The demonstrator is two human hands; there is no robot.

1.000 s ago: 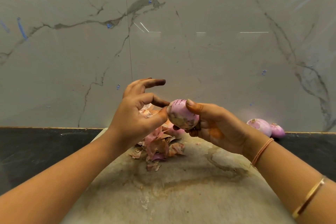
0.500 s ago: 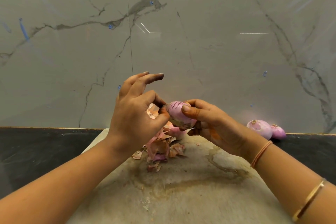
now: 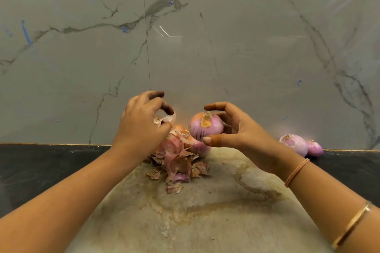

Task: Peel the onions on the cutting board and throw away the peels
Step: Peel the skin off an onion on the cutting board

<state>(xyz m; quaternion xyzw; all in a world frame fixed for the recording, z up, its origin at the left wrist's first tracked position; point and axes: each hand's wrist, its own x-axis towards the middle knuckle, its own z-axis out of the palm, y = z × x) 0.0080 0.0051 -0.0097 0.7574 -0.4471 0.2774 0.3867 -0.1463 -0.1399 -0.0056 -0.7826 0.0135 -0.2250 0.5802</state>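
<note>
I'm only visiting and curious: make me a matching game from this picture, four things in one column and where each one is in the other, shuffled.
1. onion with an orange skin scrap
2. curled peel strip
3. pile of peels
4. two peeled onions

a. on the black counter
b. pinched in the left hand
c. on the cutting board
d. gripped in the right hand

Pairs: 1-d, 2-b, 3-c, 4-a

The left hand [image 3: 141,123] covers part of the peel strip [image 3: 169,118] it pinches and the far side of the peel pile [image 3: 178,162], the held onion [image 3: 205,127] hides some fingers [image 3: 218,106] of the right hand [image 3: 246,137], a second onion [image 3: 200,148] sits half-hidden behind peels, and the cutting board [image 3: 205,222] runs off the bottom edge.
</note>
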